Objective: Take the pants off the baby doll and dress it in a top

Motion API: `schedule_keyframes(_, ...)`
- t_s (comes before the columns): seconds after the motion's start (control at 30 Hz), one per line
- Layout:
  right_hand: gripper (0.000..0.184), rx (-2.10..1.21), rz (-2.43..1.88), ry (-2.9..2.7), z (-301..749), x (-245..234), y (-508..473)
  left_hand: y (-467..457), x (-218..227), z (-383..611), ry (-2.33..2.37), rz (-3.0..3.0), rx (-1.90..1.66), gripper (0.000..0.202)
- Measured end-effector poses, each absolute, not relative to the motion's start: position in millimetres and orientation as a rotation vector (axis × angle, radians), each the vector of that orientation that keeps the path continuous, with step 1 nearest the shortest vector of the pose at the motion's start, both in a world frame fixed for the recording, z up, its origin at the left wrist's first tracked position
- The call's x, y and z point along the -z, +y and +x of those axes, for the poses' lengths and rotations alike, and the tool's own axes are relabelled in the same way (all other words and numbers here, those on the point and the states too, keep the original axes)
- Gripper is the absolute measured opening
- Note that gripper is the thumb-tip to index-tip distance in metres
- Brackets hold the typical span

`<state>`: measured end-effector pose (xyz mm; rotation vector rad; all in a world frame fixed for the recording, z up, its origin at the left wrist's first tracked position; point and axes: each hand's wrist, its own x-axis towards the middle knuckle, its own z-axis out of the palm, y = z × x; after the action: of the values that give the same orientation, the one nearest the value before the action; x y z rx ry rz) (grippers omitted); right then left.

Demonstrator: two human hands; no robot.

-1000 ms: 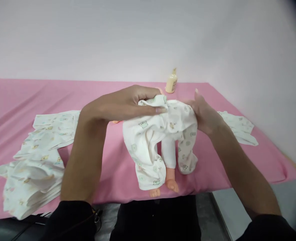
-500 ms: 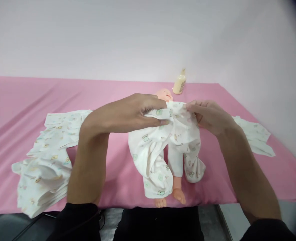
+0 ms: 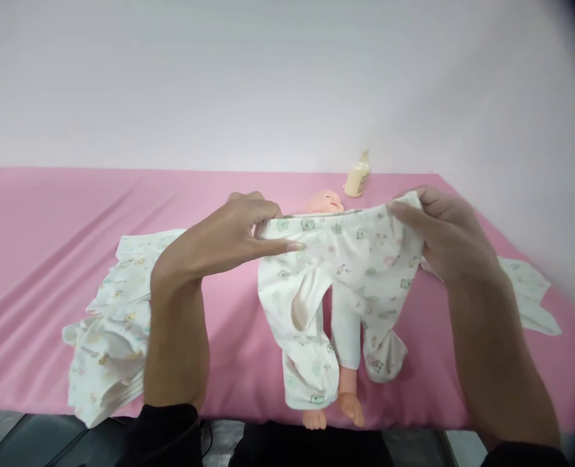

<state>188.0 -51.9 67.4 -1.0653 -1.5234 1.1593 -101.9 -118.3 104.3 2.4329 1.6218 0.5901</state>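
Observation:
A baby doll [image 3: 327,202] lies on its back on the pink sheet [image 3: 48,240], head toward the wall, bare feet at the near edge. White printed baby trousers [image 3: 350,266] are held stretched flat above its body. My left hand [image 3: 229,237] pinches the left end of the waistband. My right hand [image 3: 443,237] grips the right end. The doll's legs, in plain white leggings, show below the trousers; its torso is hidden behind the cloth.
A heap of matching white printed baby clothes [image 3: 112,331] lies at the left of the sheet. Another white garment [image 3: 531,295] lies at the right. A cream bottle [image 3: 358,176] stands by the wall behind the doll. The sheet's front edge runs just under the doll's feet.
The trousers were bunched over the doll's middle; both hands have moved apart and pulled the waistband out wide and flat. The view has shifted, so the doll's head shows.

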Motion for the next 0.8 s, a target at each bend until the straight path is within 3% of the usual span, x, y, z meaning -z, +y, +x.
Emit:
schedule_keyframes(0.2, 0.015, -0.916, -1.0, -1.398, 196.7, -73.8, -58.3, -115.4, -104.5, -103.7, 1.715, 2.284, -1.044, 0.033)
schedule_keyframes(0.4, 0.016, -0.806, -1.088, -1.397, 189.9, -76.1, -66.5, -118.2, -109.6, -96.5, 1.69, 1.866, -1.068, 0.032)
schedule_keyframes(0.7, 0.032, -0.957, -1.044, -2.336, 184.1, -66.3, -62.2, -126.8, -114.1, -96.3, 1.518, 1.936, -1.273, 0.027)
schedule_keyframes(0.8, 0.025, -0.918, -1.018, -2.495, 175.3, -59.6, -63.4, -131.2, -115.8, -96.5, 1.467, 1.973, -1.224, 0.026)
